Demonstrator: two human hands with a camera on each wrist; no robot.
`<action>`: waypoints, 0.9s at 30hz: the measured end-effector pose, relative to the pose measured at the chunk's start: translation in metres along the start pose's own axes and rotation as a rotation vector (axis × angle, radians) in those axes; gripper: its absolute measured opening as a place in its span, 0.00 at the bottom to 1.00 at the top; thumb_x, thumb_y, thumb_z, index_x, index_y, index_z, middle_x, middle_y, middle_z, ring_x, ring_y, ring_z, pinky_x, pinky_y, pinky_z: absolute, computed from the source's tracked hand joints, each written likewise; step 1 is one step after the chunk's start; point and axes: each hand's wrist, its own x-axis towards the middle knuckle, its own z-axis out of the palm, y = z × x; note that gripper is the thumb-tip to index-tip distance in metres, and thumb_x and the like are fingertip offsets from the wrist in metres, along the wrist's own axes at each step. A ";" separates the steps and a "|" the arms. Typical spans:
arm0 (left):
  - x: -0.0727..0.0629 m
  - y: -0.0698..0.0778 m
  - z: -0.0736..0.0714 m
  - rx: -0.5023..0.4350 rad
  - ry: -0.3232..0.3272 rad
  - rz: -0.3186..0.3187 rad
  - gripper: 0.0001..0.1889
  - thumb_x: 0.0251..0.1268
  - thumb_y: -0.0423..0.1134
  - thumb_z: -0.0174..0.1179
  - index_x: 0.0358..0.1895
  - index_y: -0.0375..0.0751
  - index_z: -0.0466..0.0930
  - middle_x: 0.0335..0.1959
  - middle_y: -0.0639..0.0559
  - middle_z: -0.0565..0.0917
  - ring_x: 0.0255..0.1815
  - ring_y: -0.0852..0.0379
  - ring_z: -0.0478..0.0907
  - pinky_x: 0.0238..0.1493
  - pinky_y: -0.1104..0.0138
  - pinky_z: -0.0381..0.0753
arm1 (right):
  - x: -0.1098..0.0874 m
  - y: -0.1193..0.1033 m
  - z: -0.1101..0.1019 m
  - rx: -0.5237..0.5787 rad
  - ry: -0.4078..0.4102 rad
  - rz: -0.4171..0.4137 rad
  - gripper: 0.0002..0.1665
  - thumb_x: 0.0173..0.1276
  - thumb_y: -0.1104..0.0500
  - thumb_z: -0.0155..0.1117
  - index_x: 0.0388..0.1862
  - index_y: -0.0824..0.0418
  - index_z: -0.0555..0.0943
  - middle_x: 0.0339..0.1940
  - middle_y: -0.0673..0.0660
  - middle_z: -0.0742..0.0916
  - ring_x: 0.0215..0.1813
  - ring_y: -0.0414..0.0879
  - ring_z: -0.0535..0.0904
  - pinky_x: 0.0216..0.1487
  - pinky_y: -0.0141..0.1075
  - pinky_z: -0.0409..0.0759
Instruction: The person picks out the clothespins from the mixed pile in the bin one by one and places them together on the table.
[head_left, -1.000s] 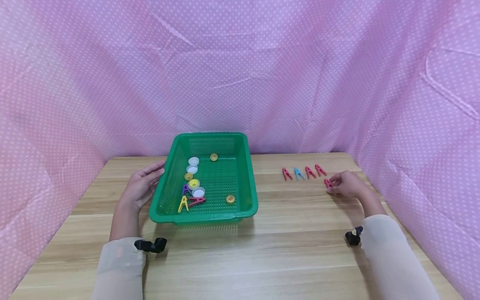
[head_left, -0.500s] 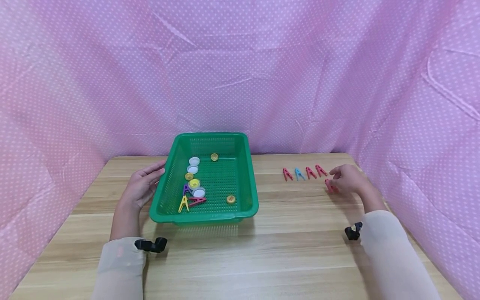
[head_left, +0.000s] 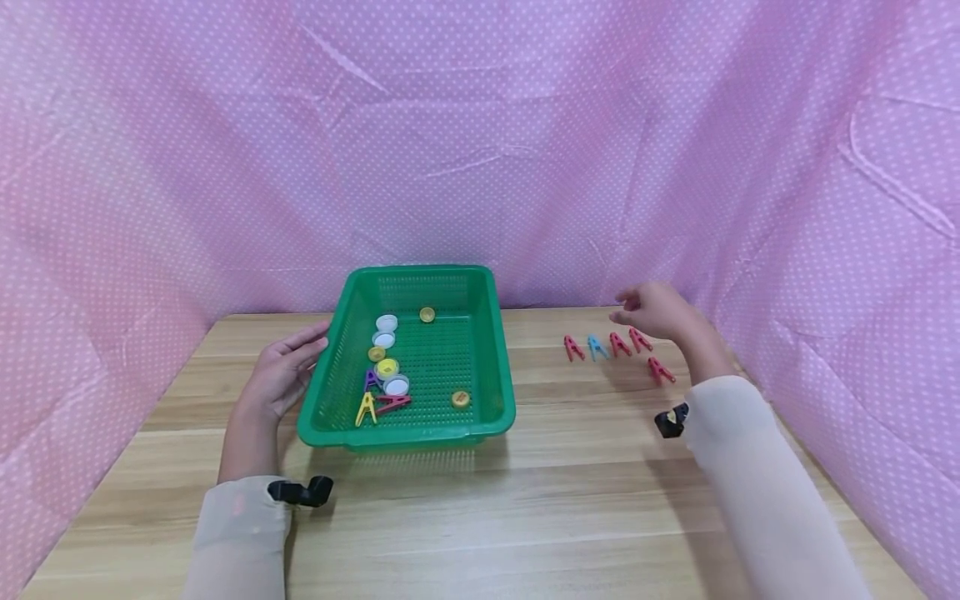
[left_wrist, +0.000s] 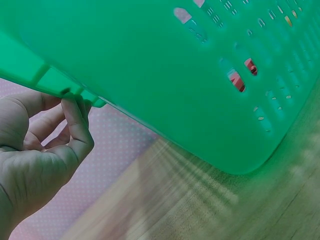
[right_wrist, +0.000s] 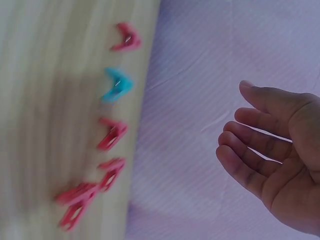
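Note:
My left hand (head_left: 277, 375) grips the left rim of a green plastic basket (head_left: 442, 358); in the left wrist view its thumb and fingers (left_wrist: 77, 125) meet at the rim. My right hand (head_left: 658, 312) holds nothing and hovers near the table's back edge, fingers loosely bent. Below it lies a row of clothespins: a red clothespin (head_left: 573, 347) at the left, a blue clothespin (head_left: 597, 347), then two more red ones. Another red clothespin (head_left: 661, 370) lies slightly nearer me, at the row's right end. In the right wrist view the palm (right_wrist: 295, 175) shows bare.
Inside the basket are white caps (head_left: 384, 339), a yellow cap (head_left: 387, 368), gold-brown caps (head_left: 461, 400), and a purple, a yellow (head_left: 366, 409) and a dark red clothespin. A pink dotted curtain (head_left: 480, 150) surrounds the wooden table (head_left: 585, 467).
My right hand has let go of the red clothespin, leaving it on the table, and has risen toward the back and left. The left hand and basket have stayed in place.

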 end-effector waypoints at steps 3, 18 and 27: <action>0.000 0.000 0.000 0.003 0.000 0.001 0.16 0.74 0.28 0.61 0.59 0.41 0.86 0.51 0.56 0.88 0.47 0.62 0.87 0.47 0.71 0.87 | 0.010 -0.015 -0.003 -0.008 0.014 -0.045 0.26 0.74 0.56 0.66 0.62 0.74 0.79 0.50 0.70 0.87 0.51 0.61 0.83 0.53 0.55 0.83; 0.000 -0.001 -0.002 -0.018 -0.015 0.007 0.16 0.75 0.25 0.57 0.59 0.40 0.86 0.50 0.55 0.89 0.46 0.61 0.87 0.46 0.70 0.87 | 0.040 -0.089 -0.006 -0.067 0.053 -0.221 0.22 0.73 0.56 0.67 0.59 0.71 0.83 0.44 0.64 0.89 0.44 0.54 0.84 0.48 0.48 0.85; 0.000 -0.002 0.000 -0.022 -0.011 0.004 0.16 0.75 0.25 0.57 0.58 0.40 0.86 0.50 0.54 0.89 0.46 0.61 0.88 0.46 0.70 0.87 | 0.053 -0.128 -0.003 -0.078 0.048 -0.283 0.22 0.74 0.55 0.67 0.59 0.69 0.83 0.45 0.63 0.88 0.46 0.54 0.84 0.51 0.47 0.85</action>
